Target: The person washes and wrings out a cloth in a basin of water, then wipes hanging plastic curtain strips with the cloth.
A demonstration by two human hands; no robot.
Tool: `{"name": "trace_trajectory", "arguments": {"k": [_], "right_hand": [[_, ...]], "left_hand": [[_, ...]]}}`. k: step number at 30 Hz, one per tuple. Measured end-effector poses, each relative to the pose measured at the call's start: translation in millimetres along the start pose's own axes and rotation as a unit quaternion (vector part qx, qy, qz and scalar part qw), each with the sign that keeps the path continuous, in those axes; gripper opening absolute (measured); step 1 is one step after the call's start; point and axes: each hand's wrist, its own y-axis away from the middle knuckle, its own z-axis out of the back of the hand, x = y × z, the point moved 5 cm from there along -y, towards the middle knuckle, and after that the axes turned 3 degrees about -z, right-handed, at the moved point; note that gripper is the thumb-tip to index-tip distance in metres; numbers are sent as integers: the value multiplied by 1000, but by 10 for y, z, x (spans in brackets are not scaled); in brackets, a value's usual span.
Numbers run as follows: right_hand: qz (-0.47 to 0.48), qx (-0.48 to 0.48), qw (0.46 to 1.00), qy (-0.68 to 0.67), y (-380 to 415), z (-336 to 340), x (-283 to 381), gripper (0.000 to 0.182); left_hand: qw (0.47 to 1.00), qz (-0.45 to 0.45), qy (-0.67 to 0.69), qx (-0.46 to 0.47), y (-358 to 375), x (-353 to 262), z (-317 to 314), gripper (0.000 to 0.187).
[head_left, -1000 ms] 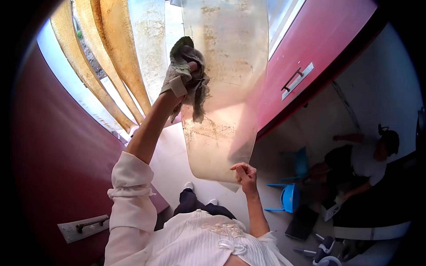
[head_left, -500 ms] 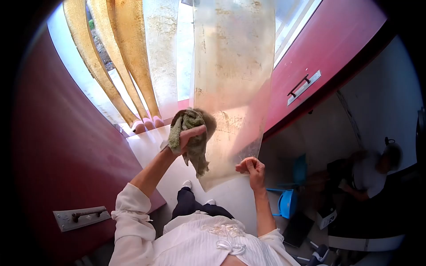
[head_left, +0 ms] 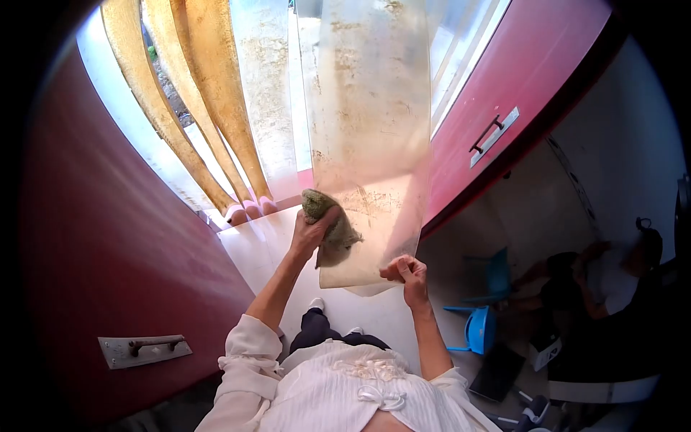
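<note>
Partly, the left hand (head_left: 309,234) is hidden by the gray-green textured cloth (head_left: 337,241) bunched in its closed grip, so its fingertips cannot be made out. The cloth lies at the lower left edge of a wide, smudged translucent plastic strip (head_left: 374,108), whose top runs out of view. The right hand (head_left: 412,277) pinches the strip's lower right edge between thumb and curled fingers.

Left of the strip hang one narrower whitish strip (head_left: 266,93) and three yellow-brown curved strips (head_left: 216,79), their tops cut off. Two red door panels (head_left: 122,252) flank the strips, each with one metal handle (head_left: 157,348). Two blue chairs (head_left: 480,330) stand at the right, the farther one dim; beyond, one seated person (head_left: 619,281) is hard to make out in shadow.

A second ago the cloth was much higher on the wide strip; now it is near the bottom, while the right hand keeps its hold.
</note>
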Motion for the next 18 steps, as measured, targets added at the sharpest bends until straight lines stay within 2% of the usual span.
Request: {"name": "trace_trajectory", "arguments": {"k": [1, 4, 5, 6, 8, 9, 10, 11, 12, 13, 17, 18], "right_hand": [[-4, 30, 1000, 5, -25, 8, 38, 25], [4, 19, 996, 92, -234, 16, 310, 24], [18, -41, 997, 63, -347, 47, 390, 20], [57, -58, 995, 59, -466, 18, 491, 23], [69, -121, 982, 128, -570, -32, 704, 29], [75, -118, 982, 127, -595, -72, 701, 29], [82, -159, 975, 131, -592, -75, 673, 34], [88, -203, 966, 135, -574, -82, 654, 40], [115, -215, 964, 110, -552, -135, 654, 47], [109, -216, 965, 105, -528, -192, 662, 47], [90, -219, 963, 131, -411, -255, 517, 47], [88, -222, 962, 130, -397, -248, 484, 47]], "left_hand": [[998, 46, -34, 12, 160, 169, 43, 17], [996, 74, 49, 19, 550, 469, 36, 17], [995, 78, 35, 56, 581, 440, -4, 18], [992, 82, 21, 91, 636, 390, -36, 21], [990, 93, -7, 103, 623, 269, -35, 25], [988, 103, 4, 113, 577, 190, -28, 29], [985, 113, 14, 127, 502, 105, -36, 32], [989, 68, 71, 107, 357, -134, -50, 37], [984, 85, 131, 84, 137, -252, -11, 35], [977, 73, 194, 57, -59, -645, -76, 30], [970, 53, 219, 86, -993, -1476, -112, 22], [981, 29, 157, 106, -1102, -1560, -96, 21]]}}
